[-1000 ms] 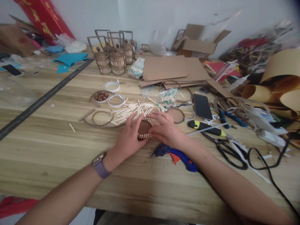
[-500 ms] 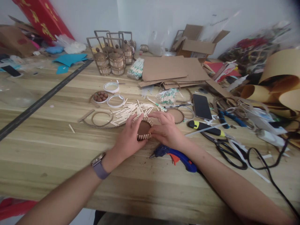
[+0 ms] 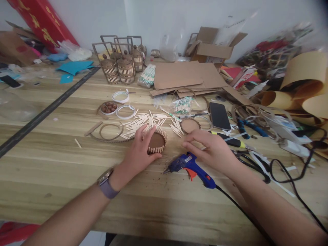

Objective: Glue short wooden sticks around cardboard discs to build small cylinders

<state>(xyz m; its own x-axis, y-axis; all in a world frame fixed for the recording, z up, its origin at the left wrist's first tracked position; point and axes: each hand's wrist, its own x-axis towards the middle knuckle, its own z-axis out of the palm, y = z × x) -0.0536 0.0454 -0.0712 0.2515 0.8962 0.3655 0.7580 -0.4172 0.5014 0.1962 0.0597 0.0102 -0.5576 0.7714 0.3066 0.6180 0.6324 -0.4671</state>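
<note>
A round brown base ringed with short upright wooden sticks rests on the table. My left hand curves around its left side, thumb at the near edge and fingers at the far edge. My right hand hovers to the right, thumb and forefinger pinched together; whatever may be between them is too small to make out. Below it lies a blue glue gun with an orange trigger, its nozzle toward the left. Behind the base spreads a pile of loose wooden sticks. A brown disc lies farther right.
Tape rolls, a dish of brown beads and bent strips lie left. At right are a phone, a utility knife, black scissors and a cord. Handled stick containers and cardboard sheets stand behind.
My right hand has left the stick-ringed base and moved right, over the glue gun's upper side. My left hand still holds the base in nearly the same place.
</note>
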